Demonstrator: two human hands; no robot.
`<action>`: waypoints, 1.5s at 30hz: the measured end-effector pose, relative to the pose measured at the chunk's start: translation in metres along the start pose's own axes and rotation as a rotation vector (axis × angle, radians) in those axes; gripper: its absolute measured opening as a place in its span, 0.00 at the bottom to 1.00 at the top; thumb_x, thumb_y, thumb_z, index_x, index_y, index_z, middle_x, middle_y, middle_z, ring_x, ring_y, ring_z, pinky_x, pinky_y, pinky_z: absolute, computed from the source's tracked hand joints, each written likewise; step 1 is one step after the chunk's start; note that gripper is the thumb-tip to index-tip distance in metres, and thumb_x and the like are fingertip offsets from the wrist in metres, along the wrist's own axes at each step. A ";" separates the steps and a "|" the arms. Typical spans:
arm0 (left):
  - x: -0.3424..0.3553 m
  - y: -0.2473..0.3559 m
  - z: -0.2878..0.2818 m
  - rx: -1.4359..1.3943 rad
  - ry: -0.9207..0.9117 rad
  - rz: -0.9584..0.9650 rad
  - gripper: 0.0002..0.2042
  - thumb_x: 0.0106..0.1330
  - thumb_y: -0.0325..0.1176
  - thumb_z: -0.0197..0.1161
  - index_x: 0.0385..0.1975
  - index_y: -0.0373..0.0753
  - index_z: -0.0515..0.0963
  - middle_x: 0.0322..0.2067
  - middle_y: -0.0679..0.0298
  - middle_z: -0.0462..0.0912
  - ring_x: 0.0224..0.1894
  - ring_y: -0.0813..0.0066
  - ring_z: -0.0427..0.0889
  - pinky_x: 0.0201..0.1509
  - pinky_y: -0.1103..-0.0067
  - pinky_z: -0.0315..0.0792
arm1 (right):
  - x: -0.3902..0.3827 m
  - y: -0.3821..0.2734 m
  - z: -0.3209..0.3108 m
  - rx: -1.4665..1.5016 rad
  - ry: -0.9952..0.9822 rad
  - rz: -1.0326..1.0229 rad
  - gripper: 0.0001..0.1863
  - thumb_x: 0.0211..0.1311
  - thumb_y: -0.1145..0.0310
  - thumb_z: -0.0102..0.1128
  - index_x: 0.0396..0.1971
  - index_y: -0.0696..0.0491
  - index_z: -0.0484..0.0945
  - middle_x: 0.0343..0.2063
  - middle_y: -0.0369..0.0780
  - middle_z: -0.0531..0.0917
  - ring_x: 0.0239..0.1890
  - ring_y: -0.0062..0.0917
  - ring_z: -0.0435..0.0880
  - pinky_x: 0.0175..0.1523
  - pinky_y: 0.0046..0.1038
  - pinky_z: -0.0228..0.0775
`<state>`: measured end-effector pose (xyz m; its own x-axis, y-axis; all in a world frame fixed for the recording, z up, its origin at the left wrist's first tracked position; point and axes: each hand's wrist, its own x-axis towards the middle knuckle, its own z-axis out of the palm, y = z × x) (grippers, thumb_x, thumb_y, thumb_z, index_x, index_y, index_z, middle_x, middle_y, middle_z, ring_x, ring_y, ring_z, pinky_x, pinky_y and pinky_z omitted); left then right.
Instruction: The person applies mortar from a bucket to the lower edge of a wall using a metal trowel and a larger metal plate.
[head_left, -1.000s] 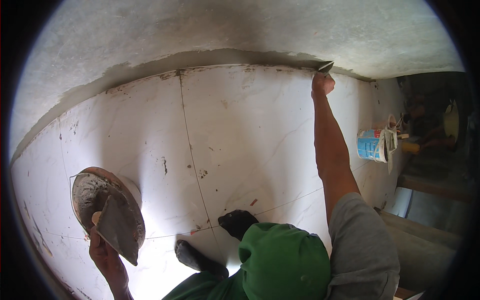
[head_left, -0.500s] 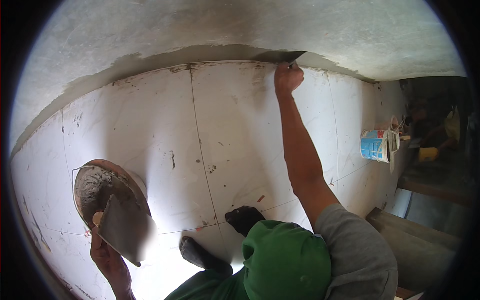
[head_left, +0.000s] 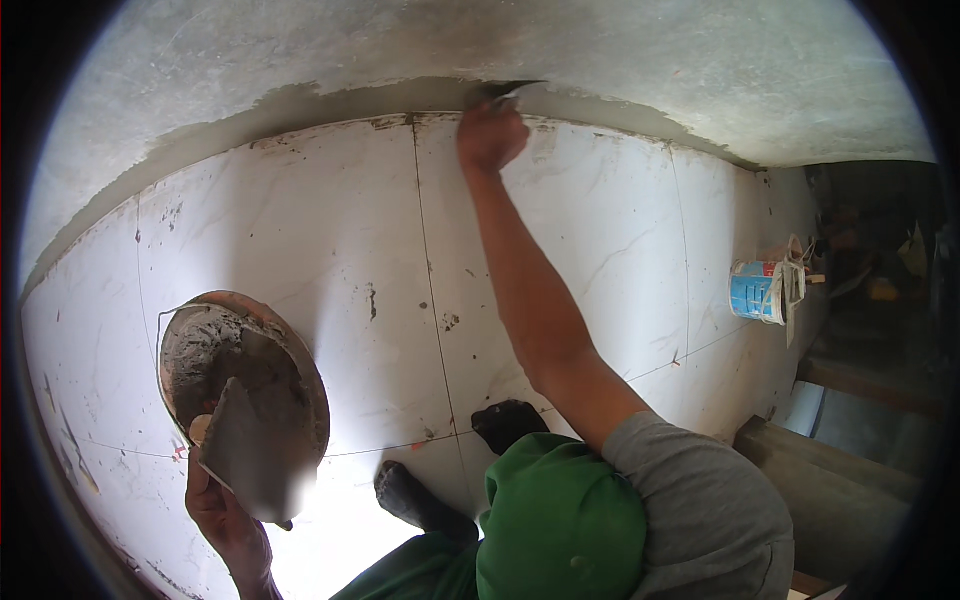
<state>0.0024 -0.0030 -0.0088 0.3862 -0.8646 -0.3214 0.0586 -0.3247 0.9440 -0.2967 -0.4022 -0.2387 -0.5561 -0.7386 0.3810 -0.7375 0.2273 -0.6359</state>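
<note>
My right hand [head_left: 494, 138] reaches up to the base of the wall. It is closed around the handle of a small trowel [head_left: 522, 89], whose thin dark blade lies against the damp grey mortar strip [head_left: 380, 101] above the floor tiles. The blade is slightly blurred. At lower left, my left hand [head_left: 228, 520] grips a flat metal plastering trowel [head_left: 250, 455] by its wooden handle, tilted above the near rim of a bucket [head_left: 322, 405]. Wet grey mortar [head_left: 205, 340] lines the inside of the bucket; the trowel's plate hides part of it.
White floor tiles [head_left: 590, 230] with dark joints and mortar specks spread below the grey wall [head_left: 640, 50]. A blue and white pail [head_left: 755, 292] with tools stands at right, near wooden boards [head_left: 830, 455]. My dark-covered feet [head_left: 510, 425] are on the tiles.
My right hand has swept left along the wall base with the small trowel. My left hand and the plastering trowel stay by the bucket, and the whole view has shifted slightly.
</note>
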 end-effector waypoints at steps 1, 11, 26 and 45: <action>0.000 0.001 0.001 -0.013 -0.017 0.007 0.18 0.78 0.29 0.58 0.62 0.27 0.71 0.55 0.55 0.83 0.57 0.71 0.81 0.64 0.74 0.72 | -0.012 -0.012 0.001 0.016 -0.043 -0.030 0.19 0.60 0.66 0.64 0.46 0.64 0.78 0.27 0.57 0.86 0.32 0.58 0.86 0.43 0.53 0.79; -0.003 -0.002 -0.001 -0.240 -0.055 -0.080 0.17 0.80 0.34 0.56 0.59 0.28 0.72 0.50 0.56 0.84 0.52 0.72 0.84 0.57 0.74 0.79 | -0.159 -0.081 -0.144 0.668 -0.933 -0.093 0.11 0.69 0.76 0.57 0.45 0.59 0.86 0.22 0.50 0.87 0.23 0.31 0.89 0.29 0.31 0.77; 0.003 -0.024 0.003 -0.545 -0.003 -0.300 0.22 0.82 0.44 0.48 0.67 0.36 0.68 0.61 0.55 0.79 0.61 0.61 0.82 0.65 0.64 0.79 | -0.182 -0.024 -0.239 0.856 -0.790 -1.016 0.36 0.48 0.82 0.70 0.63 0.52 0.77 0.62 0.43 0.82 0.63 0.40 0.83 0.61 0.38 0.84; 0.026 -0.017 0.033 -0.333 -0.052 -0.233 0.28 0.80 0.47 0.49 0.72 0.35 0.63 0.65 0.53 0.74 0.64 0.59 0.77 0.67 0.65 0.76 | 0.004 0.064 -0.173 0.631 -0.550 0.276 0.12 0.71 0.65 0.63 0.31 0.58 0.85 0.21 0.32 0.80 0.24 0.14 0.72 0.33 0.26 0.70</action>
<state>-0.0190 -0.0330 -0.0353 0.2806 -0.8038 -0.5246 0.4367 -0.3798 0.8155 -0.4129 -0.2812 -0.1621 -0.3003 -0.9469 -0.1150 -0.1643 0.1701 -0.9716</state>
